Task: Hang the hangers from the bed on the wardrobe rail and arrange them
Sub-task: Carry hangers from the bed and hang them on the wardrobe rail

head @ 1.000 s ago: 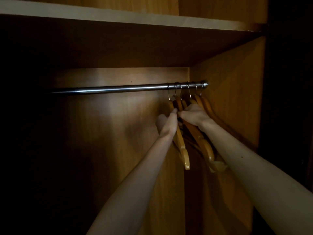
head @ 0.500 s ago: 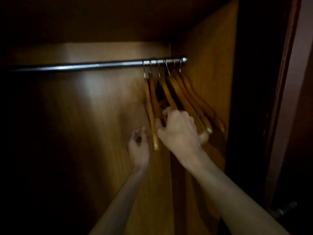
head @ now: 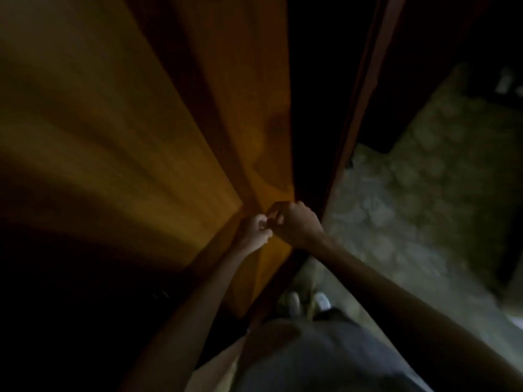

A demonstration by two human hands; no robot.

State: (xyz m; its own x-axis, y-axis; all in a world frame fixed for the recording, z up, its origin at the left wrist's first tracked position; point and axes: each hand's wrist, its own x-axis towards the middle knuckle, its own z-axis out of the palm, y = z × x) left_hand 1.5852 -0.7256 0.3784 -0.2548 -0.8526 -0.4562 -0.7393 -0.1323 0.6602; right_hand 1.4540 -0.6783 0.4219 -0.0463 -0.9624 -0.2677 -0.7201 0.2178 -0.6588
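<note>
Frame blurred, dim. Left hand (head: 258, 228) and right hand (head: 294, 222) touching, low against wardrobe wall (head: 263, 103) — fingers curled, cannot tell whether they hold anything. Hangers, rail out of view — floor (head: 410, 193) right.

Dim, blurred downward view. Left hand (head: 256, 229) and right hand (head: 294, 222) seen close together, fingers curled, before orange wardrobe panel (head: 169, 123); patterned floor (head: 424, 179) at right.

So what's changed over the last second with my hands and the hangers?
The view has swung down: rail and hangers, in view before, are out of frame. Both hands have let go of the hangers and dropped low; the left hand and right hand now meet, fingers curled, before the wardrobe's wooden panel. The blur hides any grip. Both arms stay stretched forward.
</note>
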